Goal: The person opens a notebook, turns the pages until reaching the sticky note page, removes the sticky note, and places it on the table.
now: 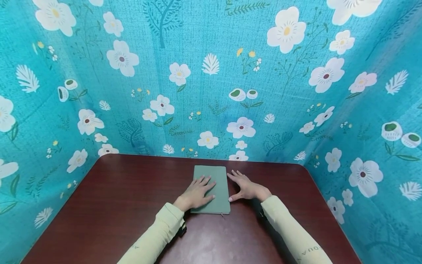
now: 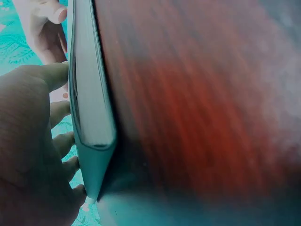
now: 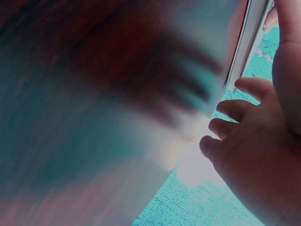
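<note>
Notebook (image 1: 221,189), muted green and closed, lies flat on the dark reddish-brown desk (image 1: 132,190), near its far edge, with a short side toward the person and a thin ribbon end (image 1: 222,216) poking out at the near side. Left grip (image 1: 197,193), a bare hand, rests on the cover's left part with fingers spread and the thumb reaching across toward the middle; it is released, laid on the cover and clasping nothing. Right grip (image 1: 245,186), also bare and released, is just beside the notebook's right edge, fingers extended and thumb apart; whether a fingertip touches that edge, I cannot tell. Pale page edges (image 2: 91,70) show between the covers in the left wrist view. Both forearms wear light yellow-green sleeves (image 1: 158,231), the right one carrying dark lettering, and a small dark object (image 1: 182,229) sits by the left cuff. Turquoise fabric (image 1: 197,47), printed with white flowers, leaves and small trees, hangs behind the desk and along both sides.
</note>
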A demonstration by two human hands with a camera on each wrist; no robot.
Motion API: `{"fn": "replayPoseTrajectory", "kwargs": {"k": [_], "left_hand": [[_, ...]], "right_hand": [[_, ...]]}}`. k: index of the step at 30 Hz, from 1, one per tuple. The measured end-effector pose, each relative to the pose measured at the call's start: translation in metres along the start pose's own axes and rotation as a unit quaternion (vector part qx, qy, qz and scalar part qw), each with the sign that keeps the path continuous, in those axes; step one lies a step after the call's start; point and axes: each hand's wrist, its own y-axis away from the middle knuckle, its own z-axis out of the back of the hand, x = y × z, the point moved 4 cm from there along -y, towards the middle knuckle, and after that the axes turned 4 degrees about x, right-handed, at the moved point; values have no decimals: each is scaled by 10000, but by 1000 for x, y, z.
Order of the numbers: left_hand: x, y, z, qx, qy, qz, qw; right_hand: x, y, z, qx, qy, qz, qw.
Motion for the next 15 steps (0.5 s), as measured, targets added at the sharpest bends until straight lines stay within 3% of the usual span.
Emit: {"fn": "replayPoseTrajectory", "kwargs": {"k": [11,15], "left_hand": [[7,-5,-13,-82,113,160,9998],[3,-4,-9,-109,19,165,9998]], "right_hand": [[0,-2,-4,-94,159,62,9998],[0,-2,-3,-193,201,78,9996]]}}
